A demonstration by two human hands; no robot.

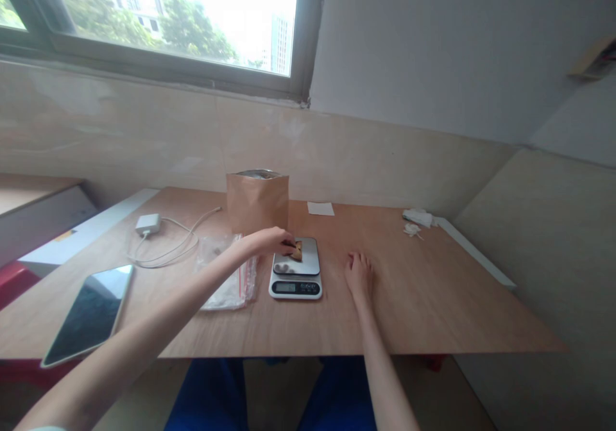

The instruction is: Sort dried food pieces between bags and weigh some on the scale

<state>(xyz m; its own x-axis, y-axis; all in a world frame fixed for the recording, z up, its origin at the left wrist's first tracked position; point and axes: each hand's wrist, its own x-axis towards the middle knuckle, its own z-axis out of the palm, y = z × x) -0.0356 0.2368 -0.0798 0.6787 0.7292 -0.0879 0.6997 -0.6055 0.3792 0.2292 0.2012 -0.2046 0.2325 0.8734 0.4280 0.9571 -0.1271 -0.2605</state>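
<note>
A white kitchen scale [296, 288] with a dark display strip stands near the middle of the table. My left hand [278, 241] reaches over its metal plate, fingertips closed on a small tan-brown piece [298, 252] whose kind I cannot make out. The piece is at the plate's surface. Behind the scale, a brown paper pouch [257, 201] stands upright with its top open and a silvery lining showing. To the right of the scale, my right hand [359, 272] rests on the wooden tabletop, fingers loosely bent and slightly apart, holding nothing.
Clear plastic bags [226, 293] with a red strip lie left of the scale, partly under my left forearm. Further left are a tablet [91, 312] and a white charger [148, 224] with its cable. A white paper [320, 208] and crumpled white items [418, 217] lie toward the back.
</note>
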